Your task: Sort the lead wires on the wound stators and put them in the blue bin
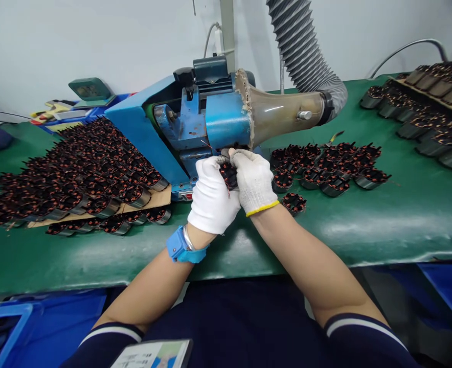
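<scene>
Between my two gloved hands is a motor stator (229, 175), black inside with copper wire ends sticking out. My left hand (212, 197), in a white glove, is closed round its left side. My right hand (254, 179), in a white glove with a yellow cuff edge, grips the other side, its thumb and fingertips pinched at the top near a wire. Both hands are just below the opening of a blue machine (228, 120). The fingertips partly cover the stator and the wire.
A dense pile of stators (95, 158) stands on cardboard at the left. Several more stators (328, 166) stand right of the machine, and others (433, 112) at the far right. A grey exhaust hose (302, 46) joins the machine's funnel (279, 115). A blue crate (22, 317) is at lower left.
</scene>
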